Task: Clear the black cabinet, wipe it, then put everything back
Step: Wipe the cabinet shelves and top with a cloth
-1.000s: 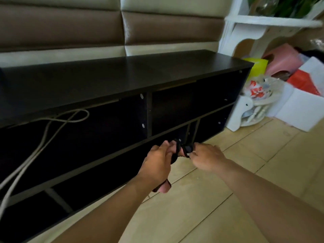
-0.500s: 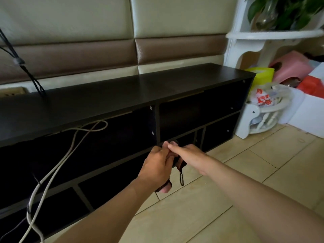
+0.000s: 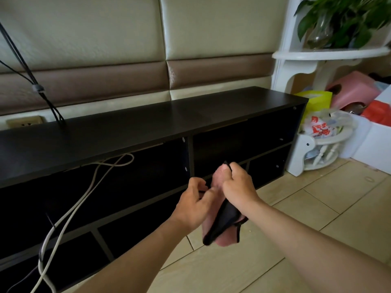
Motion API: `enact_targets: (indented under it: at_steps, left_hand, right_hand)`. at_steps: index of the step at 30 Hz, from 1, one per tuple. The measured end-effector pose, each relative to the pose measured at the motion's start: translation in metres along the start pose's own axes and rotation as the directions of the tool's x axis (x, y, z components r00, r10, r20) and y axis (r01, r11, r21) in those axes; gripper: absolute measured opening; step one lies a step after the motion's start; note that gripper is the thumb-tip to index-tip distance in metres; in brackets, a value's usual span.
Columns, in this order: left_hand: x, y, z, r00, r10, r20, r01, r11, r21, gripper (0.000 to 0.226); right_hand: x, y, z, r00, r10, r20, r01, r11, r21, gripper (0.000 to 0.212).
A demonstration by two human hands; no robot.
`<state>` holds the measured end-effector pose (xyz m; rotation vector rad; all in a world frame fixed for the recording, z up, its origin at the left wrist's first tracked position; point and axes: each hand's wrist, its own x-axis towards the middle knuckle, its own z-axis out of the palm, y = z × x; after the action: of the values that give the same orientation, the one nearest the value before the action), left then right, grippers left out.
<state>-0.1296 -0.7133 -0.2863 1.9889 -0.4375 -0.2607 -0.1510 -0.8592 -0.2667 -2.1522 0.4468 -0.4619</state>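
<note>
Cloth (image 3: 222,220) between hands, before cabinet (image 3: 148,123); shelf unit (image 3: 296,60) right of cabinet.

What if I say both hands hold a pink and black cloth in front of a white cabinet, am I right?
Not quite: the head view shows the cabinet is black, not white. The left hand and right hand do both hold the pink and black cloth in front of it.

Place: home, living room.
Wall: padded panels (image 3: 105,39), wall socket (image 3: 25,122).
Furniture: low black cabinet (image 3: 148,123), white corner shelf (image 3: 330,55) with plant (image 3: 342,20).
Floor: beige tiles (image 3: 317,208), bags (image 3: 317,127) piled beside the shelf.
</note>
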Motion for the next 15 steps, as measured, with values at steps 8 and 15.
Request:
enact_targets:
  at_steps: [8,15]
  left_hand:
    - [0.008,0.002,-0.014,0.99,-0.078,0.114,0.11,0.944,-0.31,0.056]
    - [0.022,0.027,-0.028,0.996,-0.053,0.07,0.062,0.99,-0.126,0.051]
  right_hand:
    - [0.003,-0.031,-0.016,0.948,-0.231,0.22,0.187,0.961,0.205,0.037]
    - [0.034,-0.035,-0.04,0.984,-0.172,0.049,0.163,0.975,0.148,0.046]
